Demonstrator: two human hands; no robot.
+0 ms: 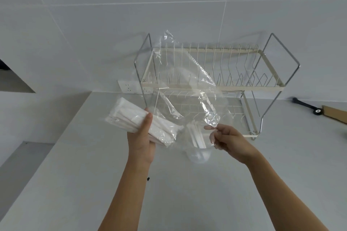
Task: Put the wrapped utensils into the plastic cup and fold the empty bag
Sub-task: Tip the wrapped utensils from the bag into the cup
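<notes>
My left hand [142, 137] grips a bundle of white wrapped utensils [131, 116] above the counter, left of centre. My right hand [228, 139] pinches a corner of the clear plastic bag [187, 84], which hangs open and crumpled in the air in front of the dish rack. Below, between my hands, a clear plastic cup [200, 154] stands on the counter with a few wrapped utensils [195, 133] leaning inside it. The bag looks empty.
A two-tier wire dish rack [262, 84] stands against the tiled wall behind the cup. A wall socket [129, 86] sits left of it. A black-handled tool [308, 108] and a wooden piece [336, 116] lie at the far right. The white counter [187, 193] ends at a left edge.
</notes>
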